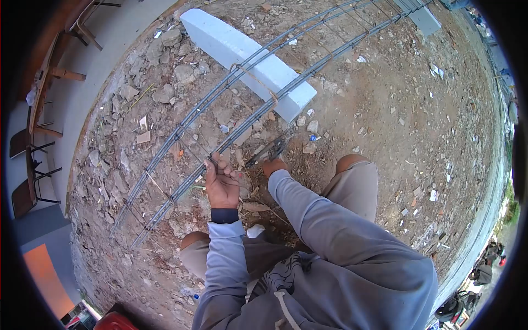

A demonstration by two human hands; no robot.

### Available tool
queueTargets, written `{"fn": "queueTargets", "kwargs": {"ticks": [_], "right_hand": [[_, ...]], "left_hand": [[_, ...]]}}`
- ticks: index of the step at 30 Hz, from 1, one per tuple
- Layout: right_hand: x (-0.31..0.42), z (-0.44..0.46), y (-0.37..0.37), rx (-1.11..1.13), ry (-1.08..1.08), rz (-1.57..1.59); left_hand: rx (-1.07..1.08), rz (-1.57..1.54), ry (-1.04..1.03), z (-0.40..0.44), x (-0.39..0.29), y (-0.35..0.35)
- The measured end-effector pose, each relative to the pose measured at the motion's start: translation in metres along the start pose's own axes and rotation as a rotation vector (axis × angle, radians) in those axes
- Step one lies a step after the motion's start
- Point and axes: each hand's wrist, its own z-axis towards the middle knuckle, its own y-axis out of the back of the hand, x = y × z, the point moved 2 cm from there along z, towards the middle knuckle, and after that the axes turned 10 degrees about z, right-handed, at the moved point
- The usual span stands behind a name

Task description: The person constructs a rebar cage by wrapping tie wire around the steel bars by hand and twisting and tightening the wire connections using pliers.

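Observation:
A long cage of steel reinforcing bars [242, 125] with thin stirrups runs diagonally over the ground in front of me. My left hand [223, 184] is palm up at its nearer bars, fingers curled and fingertips against a stirrup crossing. What those fingers pinch, perhaps a thin wire, is too small to make out. To the right of the cage, my right hand [274, 166] is closed around the handles of dark metal pincers [270, 150], whose head points up and right toward a pale block. The fingers of this hand are partly hidden by the sleeve.
The cage rests across a long pale block [242, 49]; another pale block [424, 22] supports its far end. Rubble [165, 93] and scraps litter the dirt. Chairs [25, 173] stand on a paved strip at left. My knees flank my arms.

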Motion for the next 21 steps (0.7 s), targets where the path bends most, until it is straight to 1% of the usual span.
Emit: {"fn": "queueTargets", "kwargs": {"ticks": [1, 2, 4, 6, 7, 9, 10, 11, 14, 17, 20, 21], "right_hand": [[-0.007, 0.003, -0.003, -0.102, -0.124, 0.201], [-0.01, 0.008, -0.005, -0.122, -0.147, 0.196], [-0.004, 0.011, -0.006, -0.157, -0.182, 0.187], [-0.001, 0.006, -0.008, -0.158, -0.159, 0.169], [-0.002, 0.006, -0.002, -0.183, -0.151, 0.168], [-0.001, 0.003, 0.005, -0.161, -0.137, 0.132], [0.002, -0.001, 0.014, -0.082, -0.159, 0.12], [-0.005, 0.015, 0.001, -0.145, -0.221, 0.172], [-0.003, -0.016, 0.024, -0.12, -0.205, 0.351], [-0.017, -0.02, 0.034, -0.291, -0.246, 0.536], [-0.026, -0.006, 0.045, -0.474, -0.269, 0.685], [-0.028, 0.001, 0.048, -0.418, -0.229, 0.675]], "left_hand": [[0.026, -0.01, 0.001, 0.001, 0.0, 0.002], [0.051, -0.022, 0.001, 0.002, 0.001, 0.002], [0.025, -0.07, 0.027, 0.0, -0.001, -0.003], [-0.013, -0.076, 0.052, -0.002, -0.005, -0.007], [-0.004, -0.071, 0.053, 0.001, -0.003, -0.002], [0.045, -0.049, 0.01, 0.005, 0.003, 0.006], [0.02, -0.073, 0.004, 0.006, 0.006, 0.009], [0.009, -0.119, 0.02, 0.007, 0.006, 0.009], [0.166, -0.174, 0.018, 0.009, 0.006, 0.012], [0.173, -0.15, 0.014, 0.012, 0.006, 0.016], [0.171, -0.19, 0.042, 0.015, 0.007, 0.02], [0.172, -0.174, 0.044, 0.014, 0.005, 0.017]]}}
